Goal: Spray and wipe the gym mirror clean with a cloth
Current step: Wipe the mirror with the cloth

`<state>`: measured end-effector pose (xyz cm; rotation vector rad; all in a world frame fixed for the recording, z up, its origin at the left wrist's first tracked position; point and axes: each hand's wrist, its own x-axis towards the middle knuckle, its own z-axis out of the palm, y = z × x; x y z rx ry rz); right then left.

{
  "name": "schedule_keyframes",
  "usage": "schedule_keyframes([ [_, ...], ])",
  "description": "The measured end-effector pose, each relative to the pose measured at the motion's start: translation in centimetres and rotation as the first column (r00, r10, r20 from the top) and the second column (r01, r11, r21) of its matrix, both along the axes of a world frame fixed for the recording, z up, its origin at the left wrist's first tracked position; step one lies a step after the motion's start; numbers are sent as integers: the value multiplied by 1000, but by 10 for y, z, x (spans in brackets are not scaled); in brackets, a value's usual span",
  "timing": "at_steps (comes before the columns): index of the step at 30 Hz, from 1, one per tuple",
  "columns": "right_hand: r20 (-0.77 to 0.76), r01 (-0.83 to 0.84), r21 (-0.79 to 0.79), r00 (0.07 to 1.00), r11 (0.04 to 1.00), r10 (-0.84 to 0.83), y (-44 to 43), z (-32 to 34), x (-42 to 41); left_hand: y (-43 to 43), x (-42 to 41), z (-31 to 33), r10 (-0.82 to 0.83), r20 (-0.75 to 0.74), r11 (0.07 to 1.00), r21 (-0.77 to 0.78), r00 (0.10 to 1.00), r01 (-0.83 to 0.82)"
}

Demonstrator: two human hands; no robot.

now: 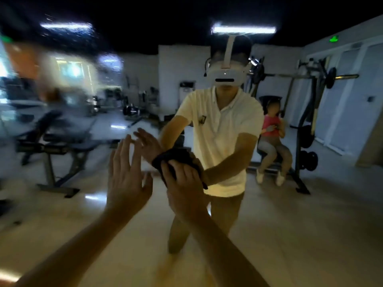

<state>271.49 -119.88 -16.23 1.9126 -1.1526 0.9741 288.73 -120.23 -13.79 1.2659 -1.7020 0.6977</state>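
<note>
GYM MIRROR, SEEN FROM MY OWN HEAD: Toward its upper left the mirror [68, 83] is blurred and speckled with droplets, smearing the room it reflects, and a reflected weight bench [62, 146] shows dim and soft below that patch. Left of centre, my left hand [126, 183] is raised palm-forward before the glass, its fingers [122, 154] straight and spread apart, holding nothing. Its reflection meets it just above and to the right, and I cannot tell whether the fingertips touch the surface. Just beside it, to the right, the dark cloth [176, 157] is bunched against the middle of the glass. It bulges out above and to the left of my right hand [184, 189], whose fingers are curled over the bundle and clamped on it, pressing it to the mirror. A loose corner of fabric hangs out on the right side of that hand, near the wrist. My two forearms rise from the bottom edge of the view and the hands are near each other but apart. Behind the cloth stands my own reflection, in a pale polo shirt and a white headset [224, 75]. Farther right in the glass, a seated person [271, 131] in a pink top sits at a weight rack [310, 104] loaded with plates, and a ceiling light [243, 30] glares above
</note>
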Motion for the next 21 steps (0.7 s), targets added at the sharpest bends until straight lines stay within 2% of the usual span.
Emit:
schedule_keyframes([
  [4, 71, 62, -49, 996, 997, -58, 4, 29, -34, -14, 22, 37, -6, 39, 1000, 2, 999, 5],
  [9, 267, 358, -101, 909, 928, -321, 19, 114, -103, -33, 24, 59, -60, 51, 998, 7, 997, 60],
  [11, 321, 424, -99, 870, 900, -374, 19, 143, -112, -32, 23, 59, -87, 41, 996, -9, 995, 87],
  [15, 396, 438, -120, 844, 891, -362, -2, 181, -74, -31, 42, 63, -164, 80, 985, -41, 983, 168],
  [18, 455, 423, -164, 834, 891, -312, -21, 201, -26, -35, 70, 78, -229, 191, 968, -56, 955, 243],
  [21, 327, 348, -198, 905, 916, -273, -31, 208, 34, -40, 88, 100, -269, 242, 951, -86, 932, 296],
])
